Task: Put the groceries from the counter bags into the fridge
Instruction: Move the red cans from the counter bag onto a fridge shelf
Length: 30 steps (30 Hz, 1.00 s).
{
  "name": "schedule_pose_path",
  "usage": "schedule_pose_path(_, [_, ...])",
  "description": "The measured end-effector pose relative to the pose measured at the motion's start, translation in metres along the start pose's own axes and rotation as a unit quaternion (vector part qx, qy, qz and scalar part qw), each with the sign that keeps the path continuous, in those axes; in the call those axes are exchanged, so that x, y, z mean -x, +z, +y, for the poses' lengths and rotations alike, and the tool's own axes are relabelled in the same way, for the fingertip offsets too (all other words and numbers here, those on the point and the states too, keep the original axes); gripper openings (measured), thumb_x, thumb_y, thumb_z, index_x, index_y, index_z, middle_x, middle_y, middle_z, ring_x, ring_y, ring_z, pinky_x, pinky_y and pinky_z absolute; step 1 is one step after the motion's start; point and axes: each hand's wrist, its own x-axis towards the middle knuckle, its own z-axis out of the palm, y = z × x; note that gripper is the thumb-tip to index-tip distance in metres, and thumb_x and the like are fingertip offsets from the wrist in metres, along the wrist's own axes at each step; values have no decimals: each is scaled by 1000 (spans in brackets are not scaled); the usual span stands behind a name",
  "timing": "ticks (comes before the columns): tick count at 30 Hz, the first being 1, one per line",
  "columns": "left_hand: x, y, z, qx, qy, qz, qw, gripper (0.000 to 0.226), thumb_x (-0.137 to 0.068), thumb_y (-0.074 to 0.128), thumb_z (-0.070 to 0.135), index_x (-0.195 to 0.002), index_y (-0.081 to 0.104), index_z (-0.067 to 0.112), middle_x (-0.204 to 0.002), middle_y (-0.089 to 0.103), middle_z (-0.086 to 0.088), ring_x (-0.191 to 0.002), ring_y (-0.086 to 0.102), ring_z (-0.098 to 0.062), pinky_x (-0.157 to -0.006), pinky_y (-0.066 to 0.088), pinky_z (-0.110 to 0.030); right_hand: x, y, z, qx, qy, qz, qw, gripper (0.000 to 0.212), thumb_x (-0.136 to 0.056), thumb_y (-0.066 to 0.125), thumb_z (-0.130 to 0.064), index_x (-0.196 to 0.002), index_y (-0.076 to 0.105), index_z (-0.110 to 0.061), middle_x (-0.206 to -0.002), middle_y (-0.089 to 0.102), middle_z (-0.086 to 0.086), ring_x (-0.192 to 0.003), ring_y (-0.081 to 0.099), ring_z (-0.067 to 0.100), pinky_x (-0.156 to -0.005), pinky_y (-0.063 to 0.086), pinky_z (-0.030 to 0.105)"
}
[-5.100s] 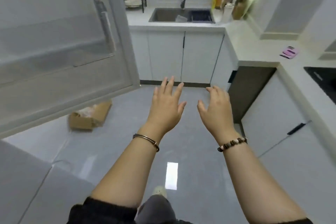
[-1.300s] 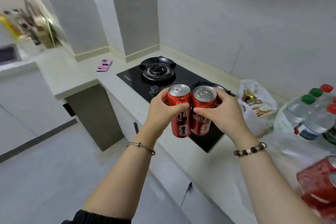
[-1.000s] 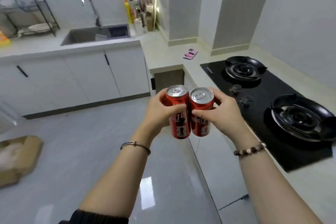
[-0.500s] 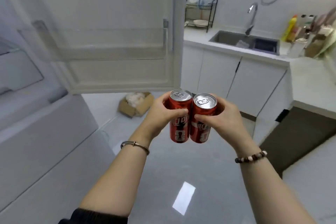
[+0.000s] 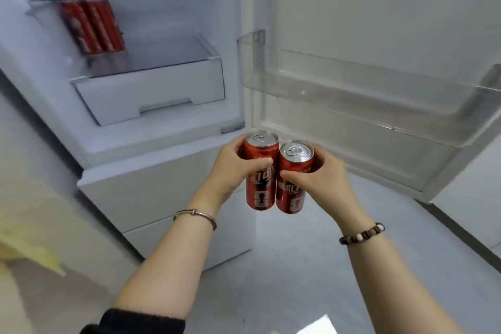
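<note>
I hold two red soda cans side by side in front of the open fridge. My left hand grips the left can, and my right hand grips the right can. Both cans are upright with silver tops. Inside the fridge, several red cans stand on a glass shelf at the left, under another glass shelf. The counter bags are out of view.
A white drawer sits below the glass shelf. The open fridge door is at the right with a clear door bin. Closed lower fridge drawers are below my hands. Grey tiled floor lies underneath.
My view has swung left from the sink and door to the fridge interior. Both hands keep their grip on the cans, which are now in front of the open fridge.
</note>
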Motion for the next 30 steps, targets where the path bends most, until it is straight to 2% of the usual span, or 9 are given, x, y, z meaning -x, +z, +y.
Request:
schedule_pose_path(3, [-24,-31,5,-15,10,55,998,52,-68,79,7,-115,62,20,-106,71,2,-100,66,-12,-85,51,-30,-42,27,-9,-15,-11,-37,999,51,-59,85,-23,-98,60,-43,-96,68,-18,-90,64,-3,-78,50,20])
schedule_pose_path(5, [-41,-50,9,-28,17,87,996,51,-65,79,12,-112,63,23,-105,71,2,-99,66,-13,-85,52,-30,-70,46,-14,-29,-29,-55,998,51,-61,85,-18,-97,59,-42,-96,67,-18,-88,63,-5,-75,49,16])
schedule_pose_path(7, [-57,-68,13,-34,23,121,992,48,-68,79,7,-109,63,25,-103,71,3,-97,66,-12,-84,51,-29,-93,65,-20,-48,-42,-62,996,53,-62,85,-15,-103,59,-38,-97,66,-17,-87,62,-6,-72,48,11])
schedule_pose_path(10, [-76,-88,16,-38,36,166,985,46,-70,77,3,-105,63,29,-103,71,5,-98,66,-11,-83,51,-28,-122,93,-23,-78,-59,-79,992,52,-65,83,-12,-102,57,-38,-95,65,-20,-85,60,-13,-68,47,5])
schedule_pose_path(15, [-102,-124,21,-43,47,235,970,51,-64,80,13,-112,63,22,-105,71,2,-99,66,-14,-86,52,-32,-159,137,-38,-109,-72,-91,987,51,-71,79,-14,-111,55,-32,-101,62,-21,-89,58,-13,-69,45,4])
schedule_pose_path(20, [-135,-169,39,-55,82,270,958,42,-70,77,3,-98,63,30,-99,71,5,-94,67,-10,-83,52,-28,-199,181,-63,-132,-74,-85,985,54,-71,80,-14,-116,54,-29,-105,63,-15,-91,59,-8,-67,47,5])
schedule_pose_path(23, [-156,-199,52,-70,105,276,953,40,-70,77,5,-94,62,34,-96,70,9,-91,66,-5,-82,52,-25,-225,204,-84,-145,-89,-72,983,52,-70,80,-15,-116,57,-25,-102,65,-15,-88,61,-9,-66,46,3])
schedule_pose_path(27, [-184,-242,71,-105,147,270,946,41,-70,78,8,-96,61,36,-94,70,14,-91,66,-1,-81,52,-21,-260,237,-116,-146,-116,-50,981,46,-72,79,-19,-113,60,-24,-97,66,-16,-86,62,-9,-71,47,7])
schedule_pose_path(30, [-200,-276,82,-132,179,261,939,39,-71,79,12,-99,62,32,-97,70,12,-92,65,-1,-81,52,-19,-284,262,-139,-146,-146,-39,978,43,-73,77,-18,-112,61,-24,-99,66,-15,-87,62,-9,-71,47,6])
